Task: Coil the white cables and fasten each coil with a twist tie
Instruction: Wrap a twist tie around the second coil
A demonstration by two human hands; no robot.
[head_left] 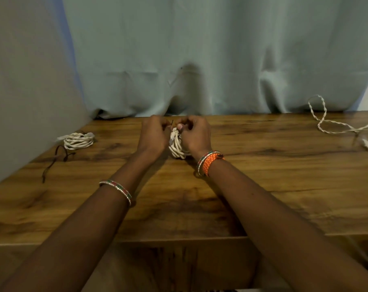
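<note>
- The white cable coil stands upright on the wooden table, at about 12 o'clock from the person and near the table's far edge, held between both hands.
- The left hand has its fingers curled at the top of the coil, where they pinch a thin dark twist tie whose end sticks up between the two hands.
- The right hand is also curled in at the top of the coil, thumb and fingertips pressed against the upper loops beside the tie; whether it pinches the tie or the cable itself cannot be made out.
- A second cable coil lies flat at about 10 o'clock, close to the left wall, well apart from the hands.
- Loose dark twist ties lie just in front of that flat coil, towards the person.
- An uncoiled white cable sprawls in loops at about 2 o'clock, near the table's far right corner; one loop leans against the pale blue curtain.
- Beaded bangles sit on the left forearm; an orange braided band with more bangles circles the right wrist.
</note>
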